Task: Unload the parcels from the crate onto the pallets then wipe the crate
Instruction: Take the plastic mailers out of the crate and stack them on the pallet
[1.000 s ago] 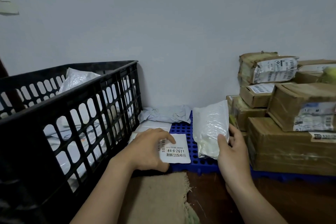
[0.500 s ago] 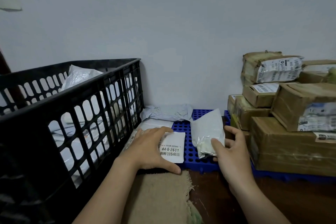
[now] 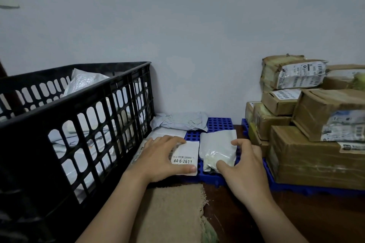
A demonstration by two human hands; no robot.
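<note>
White plastic bag lies on the blue pallet. The right hand holds it, with the thumb on its near end and bent fingers on its right side. Just beside it on the left lies a flat white parcel with a label that says 44-6-2611. The left hand rests flat on that one, fingers straight. More parcels sit inside the black crate on the left. A crumpled grey bag lies behind, by the wall. Brown boxes are stacked on the right. A tan cloth lies on the brown surface.
</note>
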